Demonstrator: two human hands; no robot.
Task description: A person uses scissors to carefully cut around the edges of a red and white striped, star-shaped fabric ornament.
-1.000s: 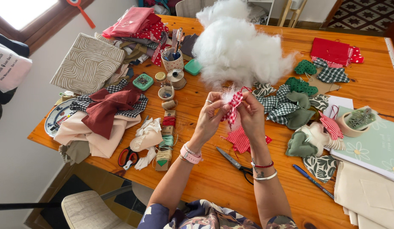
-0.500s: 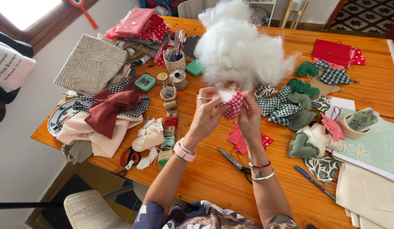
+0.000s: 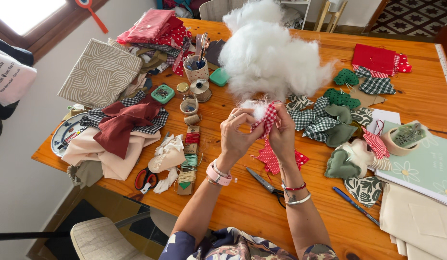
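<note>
Fingers of the left hand [image 3: 237,131] pinch a white stuffing tuft [image 3: 255,110] into the red gingham piece [image 3: 266,120], which the right hand [image 3: 282,132] clamps just in front of the big stuffing pile [image 3: 271,58]. It looks partly filled. Finished green hearts [image 3: 341,98] lie right of the pile; bare bench [image 3: 252,202] lies nearer its front edge.

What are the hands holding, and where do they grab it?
Both hands hold a small red-and-white checked cloth piece above the table. The right hand pinches its right edge; the left hand pinches the left side, with a tuft of white stuffing at its fingertips.
</note>
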